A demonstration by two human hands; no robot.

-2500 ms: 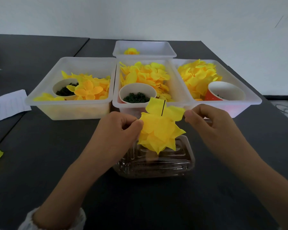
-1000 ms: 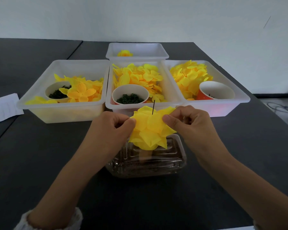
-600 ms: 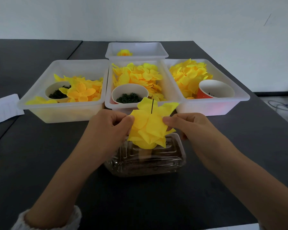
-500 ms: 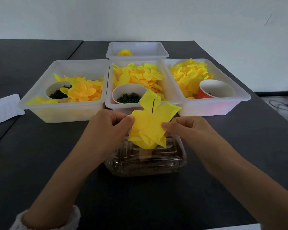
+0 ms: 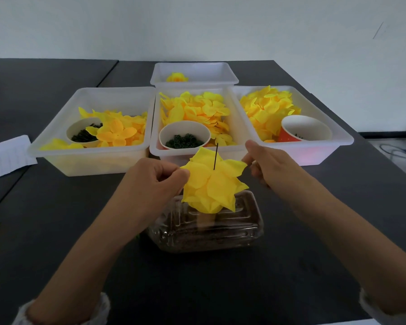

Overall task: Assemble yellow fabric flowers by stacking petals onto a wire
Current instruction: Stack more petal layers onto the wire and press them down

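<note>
Petals of thin yellow fabric (image 5: 211, 184) sit layered on a fine dark upright wire (image 5: 215, 156), held over a clear plastic clamshell box (image 5: 206, 226) on the dark surface (image 5: 56, 207). The left hand (image 5: 154, 181) pinches the stack's left edge between thumb and curled fingers; the right hand (image 5: 267, 164) pinches the tip of the right-hand petal. I judge the fabric feather-light, limp and easily creased, so petal edges are the safe grip, while the wire looks thin enough to bend if pushed sideways. Behind stand 3 white plastic trays (image 5: 92, 160) of loose yellow petals, each holding a paper cup (image 5: 184, 137) of small dark green rings. No brand, label or readable writing shows anywhere.
</note>
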